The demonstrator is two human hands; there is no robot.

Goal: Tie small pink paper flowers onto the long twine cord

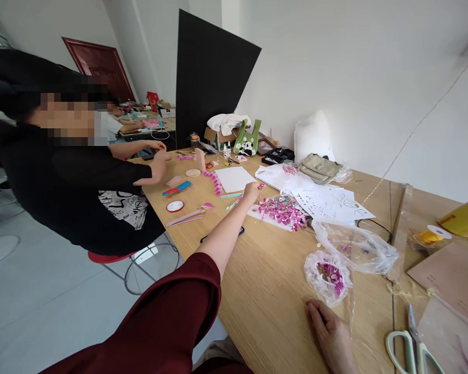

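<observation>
My left hand (252, 192) reaches across the table, its fingers closed on a small pink flower (261, 185). Just right of and below it lies a heap of pink and magenta flowers (283, 212), on a white sheet or tray. My right hand (331, 335) rests near the front edge, fingers curled together, with nothing visible in them. Close above that hand sits a clear plastic-lined bowl (312, 278) with magenta petals inside. A crumpled clear plastic bag (359, 249) lies behind the bowl. Partly hidden under my left forearm is a dark phone (239, 231).
Scissors (411, 340) lie at the lower right, near a yellow ribbon spool (432, 236). Printed paper (331, 202) and a beige pouch (320, 167) are farther back. A co-worker (74, 187) sits at left. Tweezers (185, 218) and a blue-red brush (177, 188) lie nearby.
</observation>
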